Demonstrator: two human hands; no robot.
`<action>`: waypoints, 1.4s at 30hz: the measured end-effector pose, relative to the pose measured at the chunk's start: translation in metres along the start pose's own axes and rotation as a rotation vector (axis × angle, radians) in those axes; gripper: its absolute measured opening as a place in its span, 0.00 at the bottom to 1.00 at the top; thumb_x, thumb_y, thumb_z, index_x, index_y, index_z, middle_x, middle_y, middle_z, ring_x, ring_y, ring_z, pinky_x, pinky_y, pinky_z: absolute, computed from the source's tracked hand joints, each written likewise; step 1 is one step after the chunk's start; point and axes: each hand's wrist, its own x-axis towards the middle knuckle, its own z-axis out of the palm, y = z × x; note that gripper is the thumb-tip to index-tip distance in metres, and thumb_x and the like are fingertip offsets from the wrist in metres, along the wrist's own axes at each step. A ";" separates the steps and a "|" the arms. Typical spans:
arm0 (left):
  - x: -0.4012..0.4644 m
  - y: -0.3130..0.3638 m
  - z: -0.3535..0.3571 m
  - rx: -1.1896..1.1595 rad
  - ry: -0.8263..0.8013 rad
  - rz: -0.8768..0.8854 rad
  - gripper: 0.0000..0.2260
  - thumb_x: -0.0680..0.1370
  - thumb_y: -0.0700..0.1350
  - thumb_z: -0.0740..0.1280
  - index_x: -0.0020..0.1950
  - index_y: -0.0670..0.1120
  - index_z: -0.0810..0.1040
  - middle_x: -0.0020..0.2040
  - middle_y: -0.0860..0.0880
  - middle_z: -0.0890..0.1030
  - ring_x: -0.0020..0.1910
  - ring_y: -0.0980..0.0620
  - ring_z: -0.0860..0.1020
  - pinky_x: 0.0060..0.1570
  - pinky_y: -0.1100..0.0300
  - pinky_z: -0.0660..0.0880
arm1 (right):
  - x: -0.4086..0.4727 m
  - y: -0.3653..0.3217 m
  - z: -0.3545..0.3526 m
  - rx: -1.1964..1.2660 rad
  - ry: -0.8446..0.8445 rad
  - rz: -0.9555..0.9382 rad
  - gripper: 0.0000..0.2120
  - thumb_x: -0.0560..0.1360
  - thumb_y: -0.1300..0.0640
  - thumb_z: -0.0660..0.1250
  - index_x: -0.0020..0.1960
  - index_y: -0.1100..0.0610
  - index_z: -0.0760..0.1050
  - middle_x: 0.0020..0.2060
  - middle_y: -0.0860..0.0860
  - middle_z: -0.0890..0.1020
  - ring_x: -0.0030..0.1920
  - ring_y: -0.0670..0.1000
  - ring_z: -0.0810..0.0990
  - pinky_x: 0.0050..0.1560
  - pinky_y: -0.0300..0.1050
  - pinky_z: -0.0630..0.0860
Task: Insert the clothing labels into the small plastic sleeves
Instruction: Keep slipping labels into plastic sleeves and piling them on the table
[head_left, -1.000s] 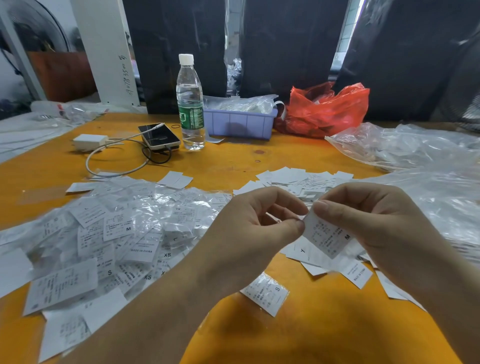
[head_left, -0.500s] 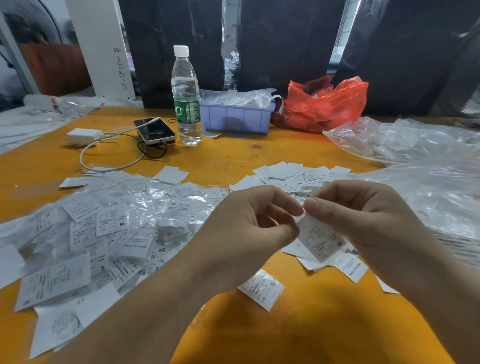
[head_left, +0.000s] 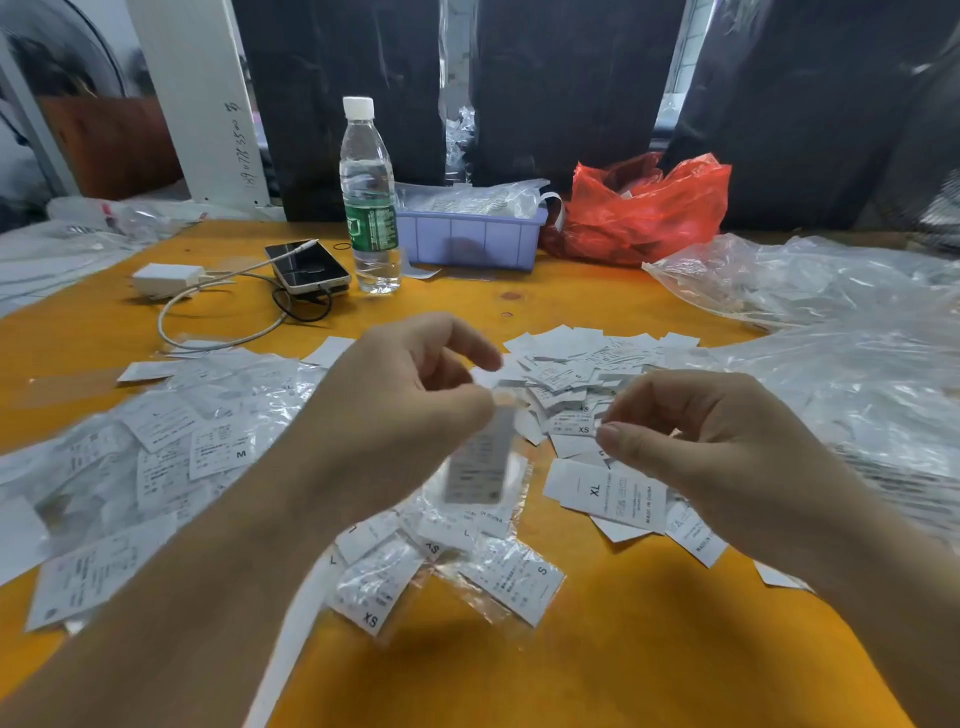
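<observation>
Labels, some bare and some already bagged, cover the orange counter (head_left: 597, 670). The left hand (head_left: 405, 415) pinches one blurred, sleeved label (head_left: 480, 460) by its top edge between thumb and forefinger, so that it hangs above the bagged heap (head_left: 171, 457) spread to the left. The right hand (head_left: 711, 441) is apart from it, fingers loosely curled over the loose label pile (head_left: 582, 364), and seems to hold nothing, though the blur leaves that uncertain.

To do this step well, I judge the filled sleeve should drop onto the bagged heap, clear of the bare labels, so the two stocks do not mix; then the right hand should take a single label by one short edge, ready to slide squarely into an opened sleeve.

Readable print: "XL" and "MADE IN CHINA" on a bare label (head_left: 610, 493) near the right hand, and "S", "XS" and "M" on bagged ones. Finer lines are too small to read.
</observation>
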 end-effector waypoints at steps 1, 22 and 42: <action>0.001 -0.002 -0.003 0.128 0.002 -0.020 0.07 0.69 0.47 0.66 0.45 0.57 0.78 0.34 0.56 0.80 0.32 0.63 0.77 0.27 0.71 0.71 | 0.000 0.001 0.000 -0.049 0.019 -0.010 0.04 0.70 0.50 0.70 0.38 0.48 0.81 0.33 0.44 0.82 0.35 0.43 0.79 0.33 0.34 0.74; -0.008 -0.018 0.081 0.735 -0.260 0.284 0.17 0.82 0.57 0.55 0.69 0.55 0.68 0.68 0.55 0.68 0.68 0.53 0.60 0.68 0.57 0.56 | 0.006 0.003 -0.025 -0.506 0.232 -0.073 0.05 0.74 0.61 0.69 0.46 0.54 0.82 0.37 0.46 0.82 0.39 0.45 0.80 0.43 0.50 0.79; -0.011 -0.009 0.082 0.595 -0.059 0.324 0.09 0.76 0.46 0.68 0.55 0.57 0.76 0.44 0.60 0.78 0.48 0.56 0.74 0.52 0.62 0.63 | 0.010 0.010 -0.027 -0.451 0.061 0.130 0.05 0.77 0.57 0.66 0.45 0.52 0.80 0.41 0.45 0.80 0.40 0.43 0.79 0.39 0.36 0.76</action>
